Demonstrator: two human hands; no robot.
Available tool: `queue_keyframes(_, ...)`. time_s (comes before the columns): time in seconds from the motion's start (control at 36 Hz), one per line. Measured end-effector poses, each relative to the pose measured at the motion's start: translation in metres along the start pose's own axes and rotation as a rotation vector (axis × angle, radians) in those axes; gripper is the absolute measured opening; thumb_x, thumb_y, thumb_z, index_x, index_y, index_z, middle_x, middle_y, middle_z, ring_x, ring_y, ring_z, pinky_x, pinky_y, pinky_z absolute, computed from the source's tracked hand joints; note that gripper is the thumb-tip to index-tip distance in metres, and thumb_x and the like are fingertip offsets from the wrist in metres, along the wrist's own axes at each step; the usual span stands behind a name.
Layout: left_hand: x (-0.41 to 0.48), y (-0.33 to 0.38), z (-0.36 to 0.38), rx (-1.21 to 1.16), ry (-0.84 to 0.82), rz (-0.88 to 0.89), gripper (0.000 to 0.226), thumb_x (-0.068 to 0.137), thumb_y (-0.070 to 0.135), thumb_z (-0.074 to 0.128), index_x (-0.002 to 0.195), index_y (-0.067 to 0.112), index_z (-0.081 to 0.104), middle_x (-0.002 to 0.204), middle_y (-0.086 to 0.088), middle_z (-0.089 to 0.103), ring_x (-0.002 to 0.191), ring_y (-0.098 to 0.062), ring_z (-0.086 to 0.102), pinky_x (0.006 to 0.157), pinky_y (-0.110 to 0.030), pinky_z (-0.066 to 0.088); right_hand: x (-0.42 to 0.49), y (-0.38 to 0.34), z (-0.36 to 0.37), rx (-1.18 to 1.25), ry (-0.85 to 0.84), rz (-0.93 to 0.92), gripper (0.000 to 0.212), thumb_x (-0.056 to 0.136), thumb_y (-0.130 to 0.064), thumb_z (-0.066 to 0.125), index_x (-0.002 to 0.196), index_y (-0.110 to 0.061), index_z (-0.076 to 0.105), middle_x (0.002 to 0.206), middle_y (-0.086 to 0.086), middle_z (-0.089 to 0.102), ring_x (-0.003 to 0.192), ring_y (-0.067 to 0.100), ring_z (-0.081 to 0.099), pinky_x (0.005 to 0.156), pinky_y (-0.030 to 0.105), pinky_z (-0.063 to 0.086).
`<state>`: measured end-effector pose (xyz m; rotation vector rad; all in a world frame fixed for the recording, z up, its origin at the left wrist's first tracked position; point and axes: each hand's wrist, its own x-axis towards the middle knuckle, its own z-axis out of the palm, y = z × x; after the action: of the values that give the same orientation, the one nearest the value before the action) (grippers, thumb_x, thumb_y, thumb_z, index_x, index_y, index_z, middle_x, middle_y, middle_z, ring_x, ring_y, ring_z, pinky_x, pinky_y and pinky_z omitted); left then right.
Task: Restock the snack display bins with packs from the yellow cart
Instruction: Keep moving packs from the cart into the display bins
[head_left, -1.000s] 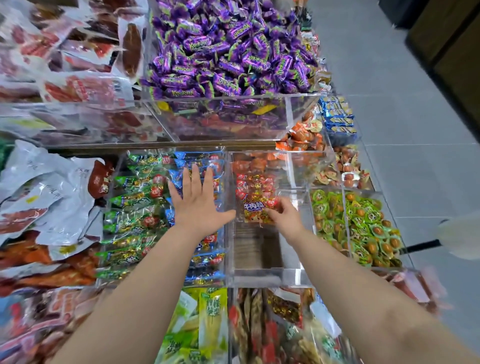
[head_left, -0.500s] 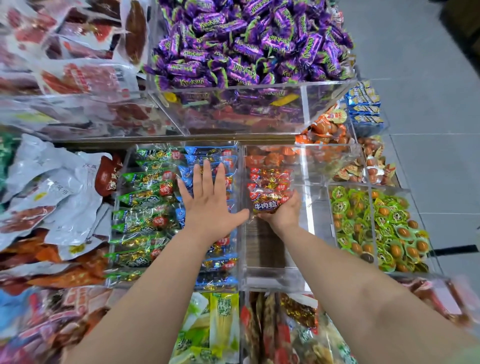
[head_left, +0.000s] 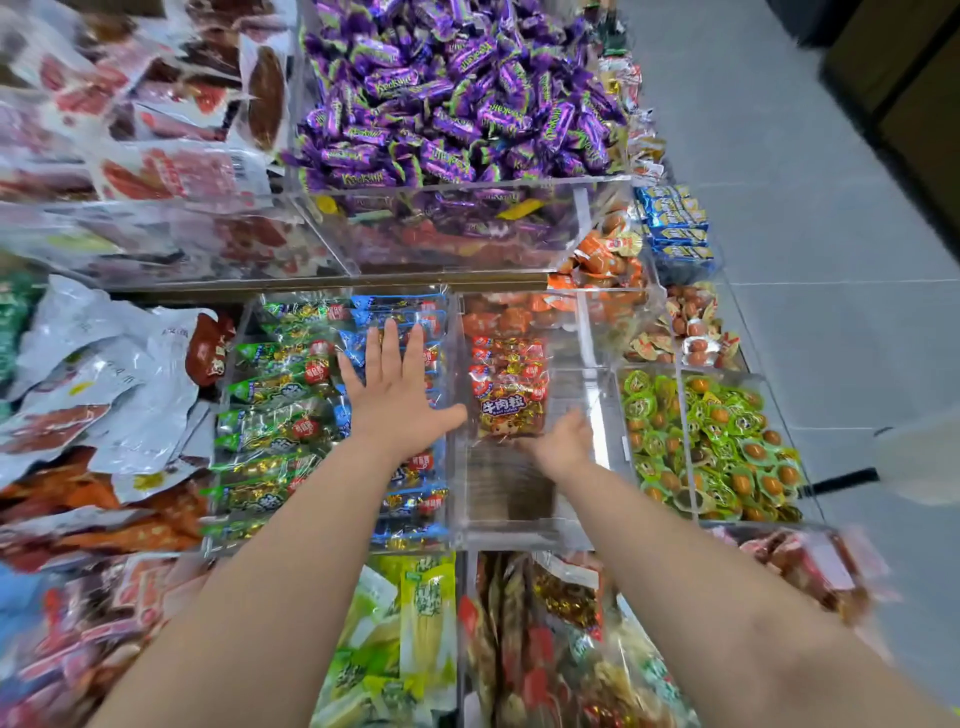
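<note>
Red pack (head_left: 511, 400): in clear bin (head_left: 511, 499), near end touching the right fingertips.
Right hand (head_left: 563, 441): fingers hidden behind pack; grasp cannot be told.
Left hand (head_left: 397, 400): fingers straight, spread, resting on blue packs (head_left: 415, 501).

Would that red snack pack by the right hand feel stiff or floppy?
Probably floppy: the red snack pack looks like a thin film bag of loose wrapped pieces. Its glossy wrap may slide easily on the clear bin floor.
</note>
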<state>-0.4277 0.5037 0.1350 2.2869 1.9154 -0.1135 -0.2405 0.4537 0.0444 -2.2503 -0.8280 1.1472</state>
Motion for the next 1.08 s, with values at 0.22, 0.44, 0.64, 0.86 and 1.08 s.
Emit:
queue_keyframes(0.22,-0.021,0.011,-0.019,-0.149,0.084,0.019,0.083,0.083,0.064,0.053,0.15,0.025,0.025,0.161,-0.008,0.009,0.148,-0.028,-0.009,0.112,-0.056,-0.014,-0.061,0.0,-0.051,0.172,-0.198,-0.158,0.027,0.087,-0.021,0.064,0.113,-0.018,0.059,0.106,-0.002,0.062,0.083,0.009,0.058,0.068,0.017,0.047)
queue_keyframes(0.44,-0.107,0.067,-0.015,-0.794,0.012,0.396,0.022,0.081,0.03,0.055,0.088,0.016,0.07,0.082,-0.002,0.069,0.075,-0.02,0.06,0.073,-0.032,0.048,-0.141,0.035,-0.088,0.561,0.033,-0.134,0.01,0.09,-0.007,0.057,0.095,-0.014,0.06,0.09,0.002,0.061,0.072,0.009,0.058,0.056,0.013,0.045)
queue_keyframes(0.64,-0.177,0.081,0.054,-0.687,-0.561,0.469,0.008,0.092,0.015,0.059,0.089,0.014,0.067,0.074,0.007,0.06,0.072,-0.009,0.055,0.058,-0.004,0.035,-0.216,0.143,-0.063,0.652,0.201,0.141,0.017,0.091,-0.007,0.053,0.076,-0.014,0.056,0.068,0.008,0.046,0.059,0.015,0.04,0.054,0.023,0.029)
queue_keyframes(0.86,-0.242,0.043,0.132,-0.354,-1.083,0.169,0.02,0.1,0.025,0.043,0.084,0.016,0.05,0.077,-0.004,0.055,0.066,-0.019,0.052,0.056,-0.024,0.039,-0.349,0.278,0.007,0.818,0.349,0.655,0.021,0.087,-0.008,0.048,0.069,-0.018,0.047,0.066,0.002,0.046,0.053,0.011,0.045,0.05,0.018,0.029)
queue_keyframes(1.08,-0.291,0.017,0.196,-0.366,-1.184,0.011,0.018,0.1,0.018,0.044,0.084,0.016,0.052,0.076,-0.007,0.058,0.064,-0.02,0.051,0.057,-0.024,0.038,-0.499,0.361,0.092,1.099,0.462,1.061,0.03,0.093,-0.005,0.048,0.064,-0.012,0.043,0.062,0.005,0.042,0.035,0.008,0.043,0.033,0.017,0.032)
